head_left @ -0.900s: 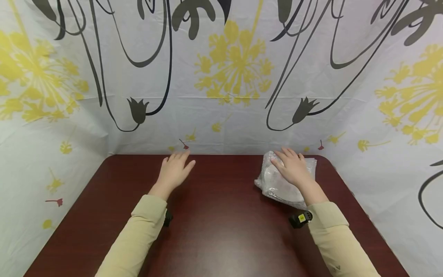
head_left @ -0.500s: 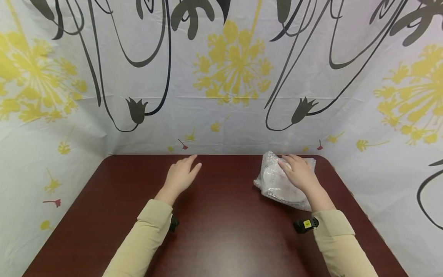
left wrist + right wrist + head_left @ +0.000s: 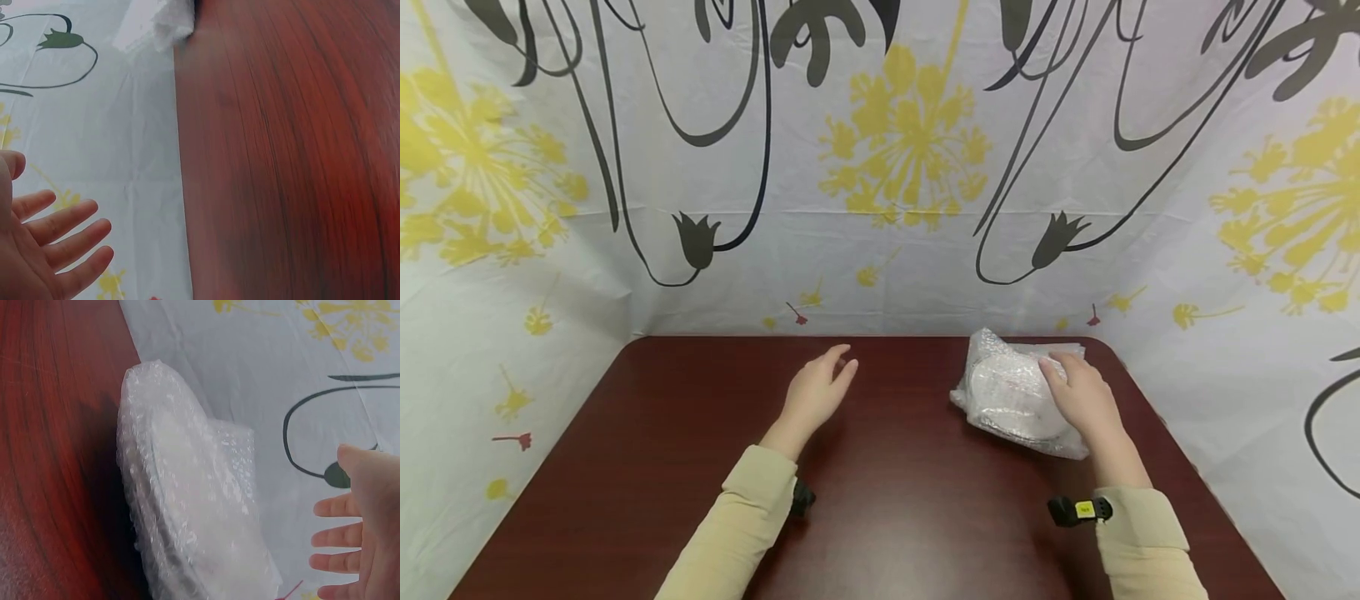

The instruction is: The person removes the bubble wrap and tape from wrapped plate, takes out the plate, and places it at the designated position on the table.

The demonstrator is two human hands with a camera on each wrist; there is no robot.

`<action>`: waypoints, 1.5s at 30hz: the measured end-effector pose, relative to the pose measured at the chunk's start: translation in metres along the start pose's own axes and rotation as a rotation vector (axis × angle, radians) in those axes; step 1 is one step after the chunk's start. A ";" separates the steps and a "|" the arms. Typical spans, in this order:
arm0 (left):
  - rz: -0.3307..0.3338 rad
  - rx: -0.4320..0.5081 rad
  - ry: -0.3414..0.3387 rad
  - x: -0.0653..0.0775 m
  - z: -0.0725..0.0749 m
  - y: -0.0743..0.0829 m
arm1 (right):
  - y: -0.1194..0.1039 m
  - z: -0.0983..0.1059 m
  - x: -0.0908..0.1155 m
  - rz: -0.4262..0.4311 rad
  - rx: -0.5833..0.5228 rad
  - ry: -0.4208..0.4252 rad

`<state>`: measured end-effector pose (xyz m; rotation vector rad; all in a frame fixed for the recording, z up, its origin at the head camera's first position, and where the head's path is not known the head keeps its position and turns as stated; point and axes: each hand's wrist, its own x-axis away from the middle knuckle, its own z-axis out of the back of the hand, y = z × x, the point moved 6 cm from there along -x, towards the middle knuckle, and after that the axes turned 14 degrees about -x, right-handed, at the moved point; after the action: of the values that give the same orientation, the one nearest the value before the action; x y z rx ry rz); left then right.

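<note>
A round, flat white object in clear bubble wrap [image 3: 1009, 392] lies at the far right of the dark red table [image 3: 880, 467]. Over its right end in the head view is my right hand [image 3: 1081, 398], fingers relaxed and holding nothing. The right wrist view shows that hand [image 3: 372, 525] apart from the bubble-wrapped object [image 3: 187, 487]. To the left, above the far middle of the table, my left hand [image 3: 811, 390] holds nothing. Its fingers are spread and slightly bent in the left wrist view [image 3: 56, 240]. What the wrapped object is cannot be made out.
Behind the table and along both sides hangs a white cloth [image 3: 820, 275] printed with yellow and grey flowers. A small black camera is strapped at each wrist; the right one [image 3: 1078, 510] bears a yellow label.
The right hand has drawn back toward me and to the right, uncovering more of the wrapped object. My left hand has drifted right and slightly nearer. The object itself stays put.
</note>
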<state>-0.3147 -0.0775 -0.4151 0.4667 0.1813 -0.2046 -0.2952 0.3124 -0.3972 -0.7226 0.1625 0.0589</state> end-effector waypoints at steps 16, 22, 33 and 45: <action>0.022 0.301 -0.028 -0.001 -0.032 0.040 | 0.048 0.009 0.032 -0.211 -0.142 0.136; -0.009 0.376 -0.076 0.002 -0.050 0.061 | 0.065 0.005 0.045 -0.283 -0.201 0.173; -0.016 0.458 -0.140 0.001 -0.081 0.083 | 0.080 -0.006 0.053 -0.383 -0.314 0.213; -0.032 0.579 -0.222 -0.006 -0.108 0.102 | 0.092 -0.016 0.055 -0.476 -0.467 0.197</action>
<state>-0.3101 0.0627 -0.4652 1.0111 -0.0953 -0.3402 -0.2529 0.3706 -0.4778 -1.2173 0.1624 -0.4432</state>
